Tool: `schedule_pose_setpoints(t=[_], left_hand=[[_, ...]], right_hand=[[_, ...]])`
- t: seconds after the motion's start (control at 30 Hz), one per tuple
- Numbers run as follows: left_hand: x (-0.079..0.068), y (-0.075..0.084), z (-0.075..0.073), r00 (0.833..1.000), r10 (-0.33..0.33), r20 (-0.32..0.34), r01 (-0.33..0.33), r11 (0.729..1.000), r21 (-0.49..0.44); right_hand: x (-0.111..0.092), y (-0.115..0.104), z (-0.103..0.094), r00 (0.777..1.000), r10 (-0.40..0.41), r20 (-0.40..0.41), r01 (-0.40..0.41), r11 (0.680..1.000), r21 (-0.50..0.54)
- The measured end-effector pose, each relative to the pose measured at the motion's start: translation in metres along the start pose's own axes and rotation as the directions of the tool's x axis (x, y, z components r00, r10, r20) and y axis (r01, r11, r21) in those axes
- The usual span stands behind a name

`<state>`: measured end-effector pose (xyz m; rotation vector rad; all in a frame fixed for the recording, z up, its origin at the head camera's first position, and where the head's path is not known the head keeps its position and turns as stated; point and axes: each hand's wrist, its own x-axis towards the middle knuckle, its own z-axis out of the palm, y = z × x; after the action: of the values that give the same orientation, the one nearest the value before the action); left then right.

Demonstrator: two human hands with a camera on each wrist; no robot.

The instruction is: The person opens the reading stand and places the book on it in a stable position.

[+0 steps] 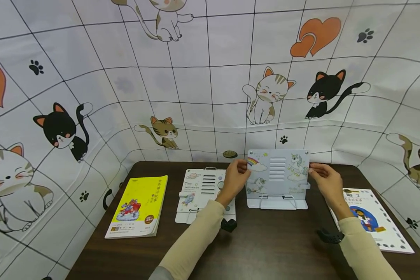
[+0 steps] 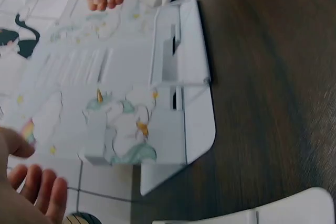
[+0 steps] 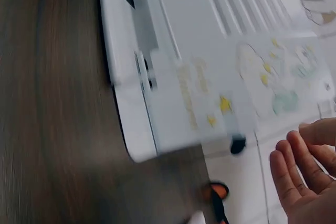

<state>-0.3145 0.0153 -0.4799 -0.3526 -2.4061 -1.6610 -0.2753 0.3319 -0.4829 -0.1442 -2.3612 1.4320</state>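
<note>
A white book stand (image 1: pixel 273 188) printed with unicorns and a rainbow stands tilted back near the table's far edge, its wire page holder folded at the bottom lip. My left hand (image 1: pixel 235 179) is at its left edge. In the left wrist view, the left thumb (image 2: pixel 18 144) overlaps the panel while the other fingers sit apart from it, with a gap between. At the stand's right edge is my right hand (image 1: pixel 327 184). In the right wrist view its fingers (image 3: pixel 286 177) are extended just outside the panel, with nothing gripped between them and the thumb.
Left of the unicorn stand lies a second white stand (image 1: pixel 196 182) marked "Tiny universe", partly behind my left arm. A yellow book (image 1: pixel 143 194) lies at the far left. On the right, a white-covered book (image 1: pixel 381 217) is partly covered by my right arm. Cat-print cloth (image 1: pixel 227 85) hangs behind the table.
</note>
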Motion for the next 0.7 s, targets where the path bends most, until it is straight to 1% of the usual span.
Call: schedule_pose_setpoints(t=[0.07,0.13,0.23,0.27,0.33,0.37,0.47,0.53,0.6,0.7], left_hand=[[-0.004,0.004,0.002,0.997,0.018,-0.079,-0.019,1.000,-0.013],[-0.010,0.010,0.003,0.991,0.030,-0.132,-0.033,0.999,-0.025],[-0.019,0.019,0.006,0.985,0.058,-0.163,-0.066,0.997,-0.049],[-0.022,0.022,0.007,0.985,0.066,-0.159,-0.075,0.996,-0.056],[-0.028,0.029,0.010,0.987,0.076,-0.141,-0.088,0.993,-0.077],[-0.031,0.033,0.013,0.988,0.078,-0.132,-0.090,0.992,-0.088],[-0.039,0.044,0.022,0.993,0.061,-0.096,-0.072,0.991,-0.114],[-0.044,0.050,0.029,0.998,0.036,-0.048,-0.043,0.986,-0.162],[-0.050,0.055,0.038,1.000,0.002,0.014,0.001,0.975,-0.223],[-0.060,0.061,0.052,0.991,-0.057,0.118,0.092,0.944,-0.317]], right_hand=[[-0.005,0.003,-0.012,1.000,0.000,-0.002,0.000,0.999,-0.036],[-0.014,0.009,-0.027,1.000,0.013,0.002,-0.013,0.998,-0.069],[-0.027,0.020,-0.046,0.999,0.034,0.008,-0.033,0.992,-0.118],[-0.031,0.022,-0.053,0.999,0.047,0.010,-0.045,0.989,-0.137],[-0.038,0.026,-0.066,0.997,0.068,0.022,-0.063,0.981,-0.183],[-0.040,0.027,-0.073,0.997,0.079,0.027,-0.071,0.972,-0.224],[-0.045,0.027,-0.092,0.994,0.104,0.032,-0.086,0.930,-0.357],[-0.046,0.027,-0.102,0.994,0.109,0.030,-0.085,0.896,-0.435],[-0.047,0.027,-0.109,0.993,0.113,0.022,-0.088,0.867,-0.491],[-0.048,0.030,-0.117,0.991,0.131,0.010,-0.105,0.834,-0.541]])
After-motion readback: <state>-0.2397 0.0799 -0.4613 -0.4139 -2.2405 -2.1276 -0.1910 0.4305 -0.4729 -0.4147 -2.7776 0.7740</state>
